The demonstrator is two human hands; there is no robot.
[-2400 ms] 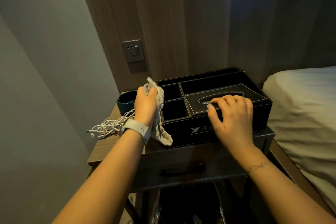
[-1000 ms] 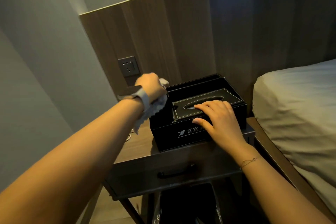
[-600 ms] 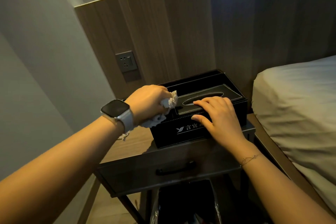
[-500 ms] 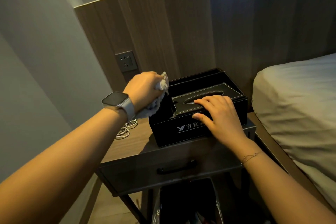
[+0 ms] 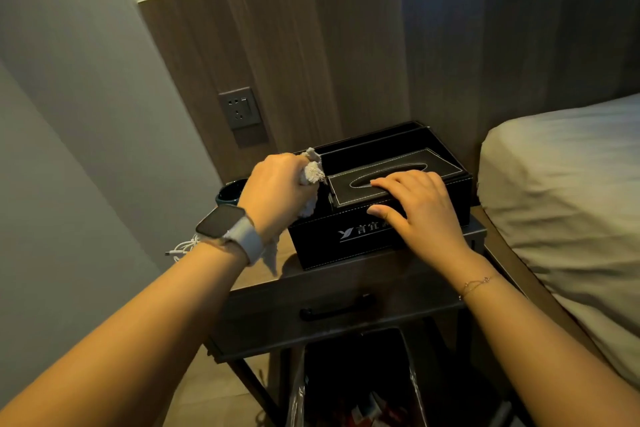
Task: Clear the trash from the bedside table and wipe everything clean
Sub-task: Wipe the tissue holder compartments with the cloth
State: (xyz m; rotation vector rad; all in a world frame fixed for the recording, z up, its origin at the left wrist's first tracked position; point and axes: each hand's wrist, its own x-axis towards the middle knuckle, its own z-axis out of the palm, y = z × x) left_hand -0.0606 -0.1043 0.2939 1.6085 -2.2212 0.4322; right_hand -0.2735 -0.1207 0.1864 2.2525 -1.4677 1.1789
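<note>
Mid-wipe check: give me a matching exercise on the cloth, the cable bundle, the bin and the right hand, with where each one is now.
Things:
1. cloth
2. cable bundle
3. bin
4. right hand

Places:
A. below the bedside table
B. resting flat on the organiser box
C. gripped in the left hand at the box's left end
D. on the tabletop's left edge, behind the left wrist

Pairs: 1-C, 2-D, 3-A, 4-B

My left hand (image 5: 277,191) covers most of the cloth (image 5: 311,177) and the box's (image 5: 367,239) left compartments. My right hand (image 5: 420,210) hides part of its printed label. The dark cup (image 5: 227,192) is half hidden, and the bin (image 5: 349,388) is cut off below.
</note>
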